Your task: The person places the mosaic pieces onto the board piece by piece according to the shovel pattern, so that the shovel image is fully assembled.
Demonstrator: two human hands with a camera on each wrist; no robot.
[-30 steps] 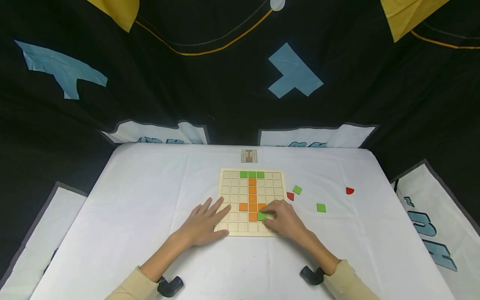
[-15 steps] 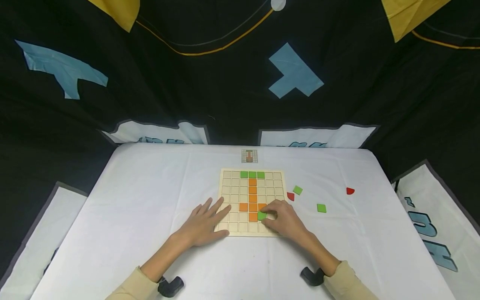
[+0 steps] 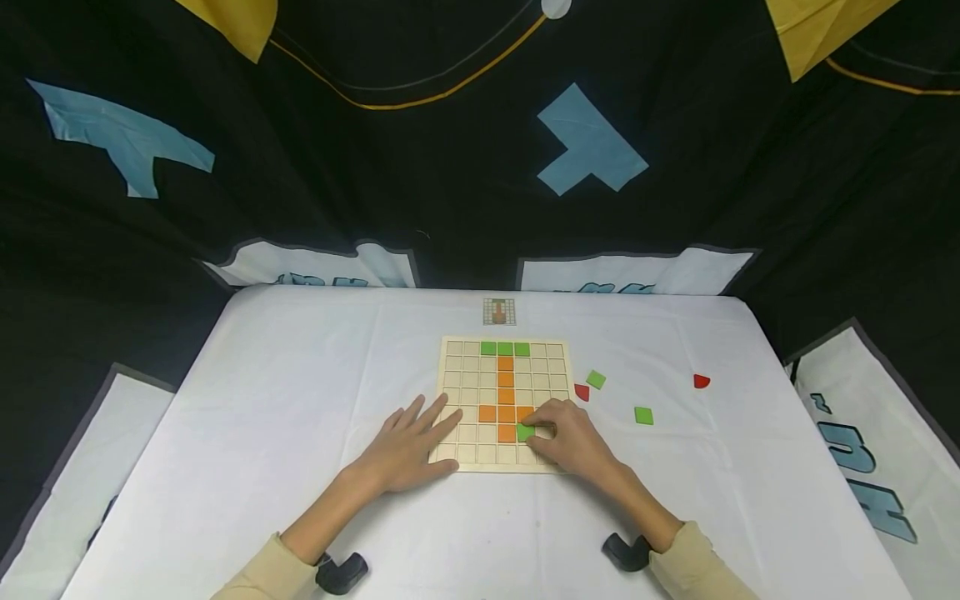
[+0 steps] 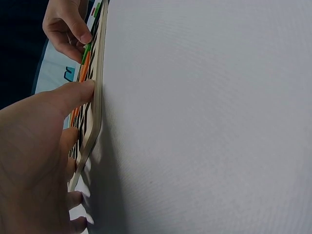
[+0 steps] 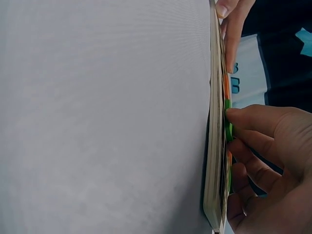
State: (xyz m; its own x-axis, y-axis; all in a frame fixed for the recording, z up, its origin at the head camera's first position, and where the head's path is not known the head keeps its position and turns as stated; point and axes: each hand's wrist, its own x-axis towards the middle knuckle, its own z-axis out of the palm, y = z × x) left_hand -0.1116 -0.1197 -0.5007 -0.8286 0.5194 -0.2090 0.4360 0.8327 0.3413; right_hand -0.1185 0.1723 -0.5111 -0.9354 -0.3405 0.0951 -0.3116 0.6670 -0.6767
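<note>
A wooden grid board (image 3: 467,455) lies on the white table. My left hand (image 3: 405,450) rests with spread fingers on its left side, and in the left wrist view the thumb (image 4: 80,92) touches the front edge. My right hand (image 3: 576,437) pinches a green square tile (image 3: 524,432) between thumb and fingers, at the cell right of the lowest orange tile (image 3: 506,433). The right wrist view shows this green tile (image 5: 228,117) at the board's surface. Orange tiles (image 3: 506,380) form a column with a short crossbar, and a row of green tiles (image 3: 505,348) tops it.
Right of the board lie two loose green tiles (image 3: 596,379) and two red rounded pieces, one (image 3: 582,392) by the board's edge and one (image 3: 701,381) farther right. A small picture card (image 3: 498,312) with a grid pattern lies behind the board. Dark curtain hangs beyond the table (image 3: 315,367).
</note>
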